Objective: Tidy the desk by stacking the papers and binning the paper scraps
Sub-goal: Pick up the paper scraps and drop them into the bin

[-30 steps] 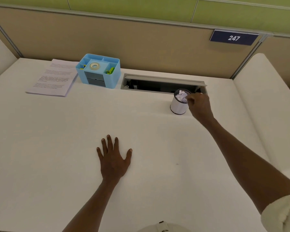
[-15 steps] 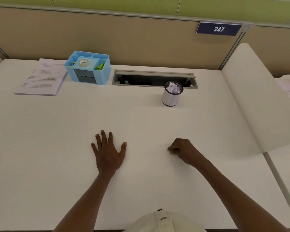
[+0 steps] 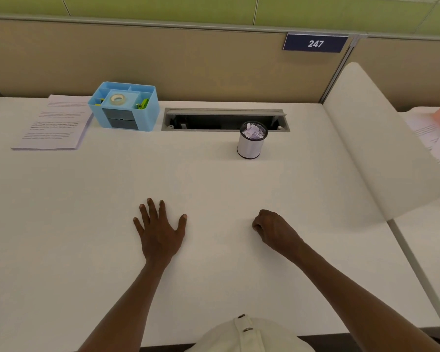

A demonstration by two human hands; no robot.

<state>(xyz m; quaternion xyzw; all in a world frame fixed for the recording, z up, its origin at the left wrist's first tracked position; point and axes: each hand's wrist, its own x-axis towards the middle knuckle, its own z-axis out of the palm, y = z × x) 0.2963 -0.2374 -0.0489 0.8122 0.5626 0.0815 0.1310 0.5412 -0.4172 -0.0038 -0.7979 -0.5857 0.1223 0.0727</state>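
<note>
Both hands rest on the desk [image 3: 61,224], papers stacked and scraps binned.

The left hand [image 3: 160,232] lies flat, fingers spread and straight; the right hand [image 3: 274,231] sits knuckles-up with fingers curled under, nothing visible in it (the palm side is hidden). The papers [image 3: 52,123] form one neat stack at the far left corner, beside the blue organizer [image 3: 125,107]. The bin [image 3: 250,143] stands upright before the cable tray [image 3: 225,120], with white scraps [image 3: 253,132] inside. The print on the top sheet is too blurred to read.
</note>
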